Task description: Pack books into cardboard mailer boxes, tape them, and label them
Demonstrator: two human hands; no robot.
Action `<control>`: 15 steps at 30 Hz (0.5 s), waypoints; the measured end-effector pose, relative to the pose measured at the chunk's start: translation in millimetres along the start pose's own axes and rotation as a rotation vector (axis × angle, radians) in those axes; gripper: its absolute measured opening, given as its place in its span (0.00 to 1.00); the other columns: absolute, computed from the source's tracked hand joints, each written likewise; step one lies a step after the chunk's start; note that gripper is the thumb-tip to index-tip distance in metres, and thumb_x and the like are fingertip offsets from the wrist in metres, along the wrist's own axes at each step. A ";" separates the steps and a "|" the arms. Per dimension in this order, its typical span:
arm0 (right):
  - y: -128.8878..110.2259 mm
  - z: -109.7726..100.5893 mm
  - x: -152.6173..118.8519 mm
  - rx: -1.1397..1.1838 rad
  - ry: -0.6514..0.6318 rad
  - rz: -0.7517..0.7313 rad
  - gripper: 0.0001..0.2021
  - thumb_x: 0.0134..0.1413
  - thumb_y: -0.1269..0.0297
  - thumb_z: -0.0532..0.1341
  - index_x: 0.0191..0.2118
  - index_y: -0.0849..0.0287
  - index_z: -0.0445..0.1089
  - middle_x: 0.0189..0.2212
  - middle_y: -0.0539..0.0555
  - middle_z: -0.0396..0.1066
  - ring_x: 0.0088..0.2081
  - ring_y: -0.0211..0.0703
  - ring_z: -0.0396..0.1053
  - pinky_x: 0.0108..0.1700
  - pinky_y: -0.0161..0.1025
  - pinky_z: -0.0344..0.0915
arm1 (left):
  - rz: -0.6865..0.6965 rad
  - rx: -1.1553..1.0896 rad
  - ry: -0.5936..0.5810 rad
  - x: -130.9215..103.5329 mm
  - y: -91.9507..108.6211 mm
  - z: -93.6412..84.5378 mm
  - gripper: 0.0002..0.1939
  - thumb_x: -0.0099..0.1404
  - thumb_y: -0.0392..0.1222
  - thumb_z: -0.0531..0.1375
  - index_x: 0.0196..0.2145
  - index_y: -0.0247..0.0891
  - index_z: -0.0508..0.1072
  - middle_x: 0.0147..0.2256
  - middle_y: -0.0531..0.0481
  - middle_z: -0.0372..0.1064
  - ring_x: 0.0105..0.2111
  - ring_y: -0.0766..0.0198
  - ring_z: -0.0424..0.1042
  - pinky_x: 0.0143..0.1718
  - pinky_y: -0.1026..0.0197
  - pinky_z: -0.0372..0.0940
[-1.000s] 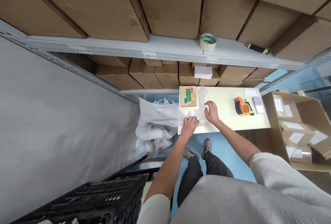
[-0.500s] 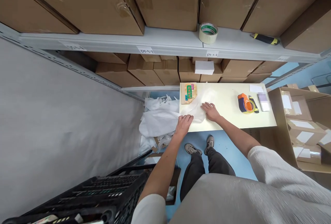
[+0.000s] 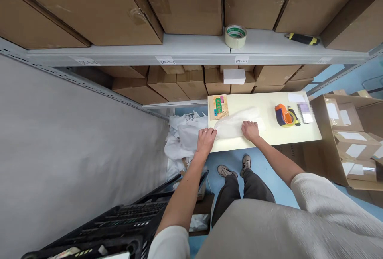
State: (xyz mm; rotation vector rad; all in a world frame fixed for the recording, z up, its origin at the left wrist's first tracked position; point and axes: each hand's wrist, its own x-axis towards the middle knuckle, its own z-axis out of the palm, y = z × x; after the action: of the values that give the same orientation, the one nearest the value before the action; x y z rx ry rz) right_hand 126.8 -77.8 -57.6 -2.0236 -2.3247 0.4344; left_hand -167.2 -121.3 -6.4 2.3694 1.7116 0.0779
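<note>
On the table [image 3: 267, 103], the left hand [image 3: 206, 139] grips a sheet [image 3: 229, 126] at eight o'clock; the curled right hand [image 3: 250, 130] touches four o'clock, grip unclear.

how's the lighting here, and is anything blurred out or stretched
In the head view, the table is bright and the white sheet looks washed out; there too, the upper boxes seem stretched by a wide lens, and pixelation blurs the purple item.

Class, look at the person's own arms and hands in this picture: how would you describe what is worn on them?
The left hand is ungloved and wears a small, shiny ring. The right hand is also ungloved, with no ring visible. The left sleeve and right sleeve are short, loose and pale greyish-white. No watch or bracelet shows.
</note>
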 end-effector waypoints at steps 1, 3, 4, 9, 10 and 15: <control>0.5 1.0 2.0 0.019 0.006 0.009 0.23 0.76 0.61 0.47 0.61 0.63 0.73 0.53 0.69 0.74 0.54 0.62 0.66 0.61 0.56 0.57 | 0.030 0.001 -0.009 -1.0 1.9 -0.2 0.18 0.78 0.33 0.51 0.52 0.43 0.78 0.48 0.36 0.73 0.50 0.46 0.71 0.54 0.45 0.61; 2.9 3.9 3.9 0.040 0.014 -0.008 0.24 0.74 0.60 0.49 0.66 0.63 0.69 0.61 0.71 0.70 0.59 0.64 0.64 0.62 0.56 0.58 | 0.094 -0.007 -0.035 -5.8 8.2 2.8 0.17 0.78 0.33 0.51 0.53 0.43 0.78 0.49 0.36 0.73 0.50 0.47 0.71 0.54 0.45 0.61; 4.7 5.7 3.6 0.040 0.012 -0.023 0.25 0.73 0.59 0.51 0.69 0.63 0.67 0.65 0.71 0.66 0.62 0.65 0.62 0.64 0.57 0.57 | 0.119 -0.012 -0.050 -9.4 12.4 5.8 0.17 0.77 0.32 0.51 0.53 0.43 0.77 0.49 0.36 0.73 0.50 0.47 0.71 0.54 0.46 0.62; 16.9 14.3 -8.2 0.000 -0.011 -0.023 0.29 0.71 0.57 0.54 0.73 0.61 0.62 0.75 0.70 0.56 0.71 0.67 0.52 0.69 0.65 0.51 | 0.100 0.013 -0.160 -29.8 36.2 28.0 0.20 0.72 0.25 0.52 0.54 0.40 0.74 0.49 0.40 0.72 0.48 0.52 0.74 0.52 0.51 0.66; 19.1 15.1 -10.8 -0.005 -0.001 -0.007 0.29 0.71 0.58 0.54 0.73 0.61 0.62 0.75 0.70 0.57 0.71 0.67 0.52 0.69 0.65 0.50 | 0.080 0.005 -0.178 -32.6 40.4 32.0 0.20 0.71 0.24 0.53 0.54 0.40 0.74 0.49 0.40 0.72 0.47 0.53 0.74 0.51 0.52 0.67; 23.9 10.3 -12.6 -0.004 0.058 0.071 0.27 0.69 0.61 0.55 0.69 0.61 0.64 0.68 0.72 0.64 0.66 0.69 0.58 0.68 0.68 0.50 | -0.054 -0.147 -0.153 -32.2 53.4 43.8 0.14 0.75 0.40 0.57 0.56 0.40 0.72 0.53 0.39 0.71 0.51 0.50 0.75 0.50 0.54 0.71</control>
State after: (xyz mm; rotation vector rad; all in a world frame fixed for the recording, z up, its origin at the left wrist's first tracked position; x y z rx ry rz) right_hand 149.7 -89.3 -70.8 -2.0966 -2.2285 0.3679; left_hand -120.3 -173.9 -35.5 2.1641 1.6380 0.0120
